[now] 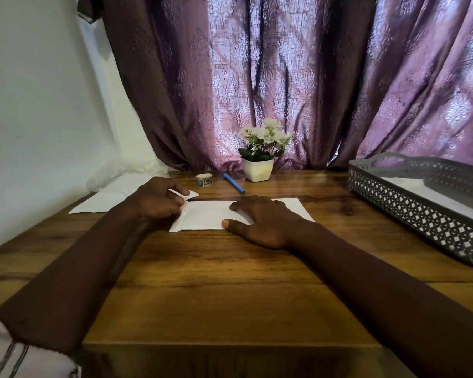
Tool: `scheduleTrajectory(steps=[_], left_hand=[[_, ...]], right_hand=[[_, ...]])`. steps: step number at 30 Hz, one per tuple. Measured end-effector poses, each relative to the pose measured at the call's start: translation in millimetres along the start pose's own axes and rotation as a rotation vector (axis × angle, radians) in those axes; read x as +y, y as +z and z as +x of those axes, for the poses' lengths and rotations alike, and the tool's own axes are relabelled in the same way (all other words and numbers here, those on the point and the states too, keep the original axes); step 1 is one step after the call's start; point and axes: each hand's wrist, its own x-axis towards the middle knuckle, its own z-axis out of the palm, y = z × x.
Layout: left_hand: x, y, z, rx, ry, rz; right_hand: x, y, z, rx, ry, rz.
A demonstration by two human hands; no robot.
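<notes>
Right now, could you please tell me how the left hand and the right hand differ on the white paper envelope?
The left hand curls its fingers and pinches the lifted flap at the left end of the white paper envelope; the right hand lies flat, fingers straight, pressing the envelope down. The left hand works at the edge, the right hand over the right half. Both touch the same envelope on the wooden table.

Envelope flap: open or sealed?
Open. The left hand pinches the flap lifted off the envelope; the right hand presses the envelope flat.
</notes>
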Motion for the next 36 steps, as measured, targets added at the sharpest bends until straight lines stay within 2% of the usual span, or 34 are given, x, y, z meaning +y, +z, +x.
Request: scheduleTrajectory(steps=[3,6,10,13,20,27,31,36], left_hand=[[3,-5,-1,-0.095,0.022,0.029],[2,-6,0,-0.094,0.035,0.110],[-3,-6,4,0.003,0.013,0.194],[-2,-2,4,0.082,0.019,0.244],[1,9,2,0.203,0.024,0.400],[-1,12,0,0.241,0.105,0.330],[-3,9,0,0.104,0.022,0.422],[-6,4,4,-0.100,0.101,0.290]], right_hand=[[1,1,0,0.025,-0.002,0.003],[0,0,-2,0.078,-0.079,0.015],[-11,-1,-5,0.033,-0.181,0.039],[-15,-2,-5,-0.014,-0.176,0.053],[-15,-2,-6,-0.006,-0.168,0.059],[-16,-2,-6,-0.004,-0.150,0.077],[-17,-2,-7,-0.002,-0.150,0.066],[-14,-1,-6,0.003,-0.162,0.082]])
